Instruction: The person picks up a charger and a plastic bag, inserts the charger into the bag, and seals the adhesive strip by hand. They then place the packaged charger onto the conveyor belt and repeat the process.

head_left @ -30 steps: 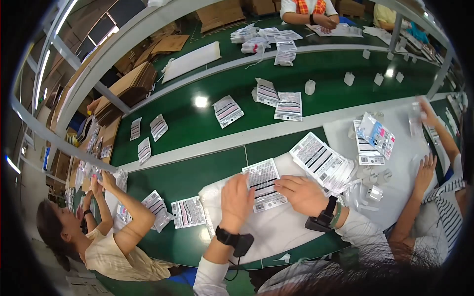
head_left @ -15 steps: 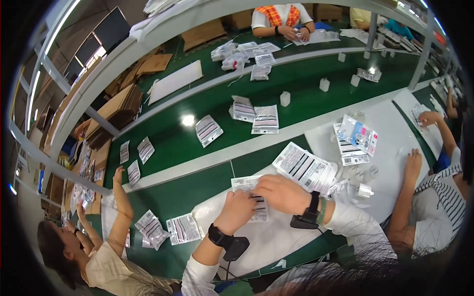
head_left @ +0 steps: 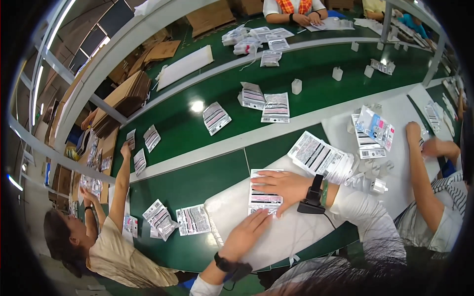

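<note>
A printed silver-white pouch [head_left: 261,198] lies on the white sheet [head_left: 224,209] in front of me. My right hand [head_left: 286,188] rests across its right and upper part, palm down, fingers stretched out and spread. At the pouch's lower edge, my left hand [head_left: 245,236] touches it with the fingertips, its fingers extended. Neither hand grips anything. Part of the pouch is hidden under the right fingers. A fanned stack of similar pouches [head_left: 321,155] lies just beyond my right hand.
Loose pouches [head_left: 193,220] lie left of the sheet, others [head_left: 217,118] on the green conveyor belt [head_left: 182,133] with small white bottle-like pieces [head_left: 296,87]. Clear plastic pieces [head_left: 377,185] sit at right. Co-workers reach in at left [head_left: 123,170] and right [head_left: 417,172].
My right hand has spread flat over the pouch. My left hand has drawn back toward the pouch's lower edge and straightened its fingers. The whole view has shifted slightly.
</note>
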